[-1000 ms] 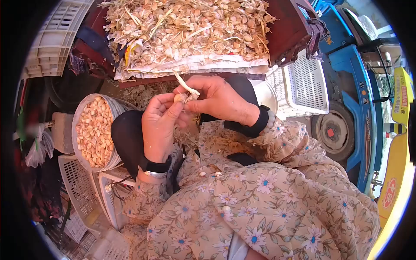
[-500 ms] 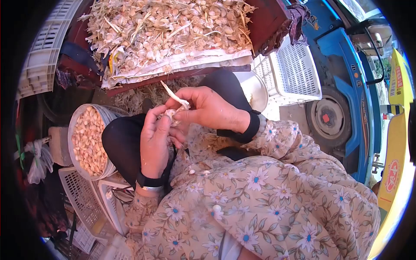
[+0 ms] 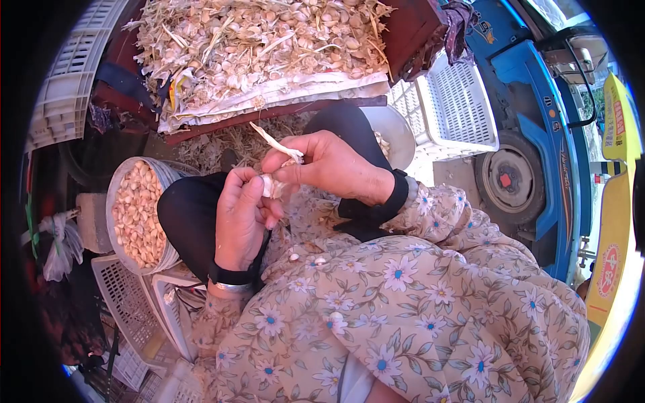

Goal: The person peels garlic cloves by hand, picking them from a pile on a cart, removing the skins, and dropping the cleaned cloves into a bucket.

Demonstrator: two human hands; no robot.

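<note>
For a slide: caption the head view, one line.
Left hand holds a garlic bulb, right hand pinches its stalk, beside a bucket of cloves.

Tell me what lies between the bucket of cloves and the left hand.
The person's knee, in black trousers, lies between the bucket and the left hand; the head view shows it.

Left hand (image 3: pixel 242 215) against right hand (image 3: pixel 329 164)

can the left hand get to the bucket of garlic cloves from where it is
Probably yes. The bucket stands open beside the left knee, on the left hand's own side, nothing covering it. That hand pinches a garlic clove; the right hand holds a garlic stalk.
</note>
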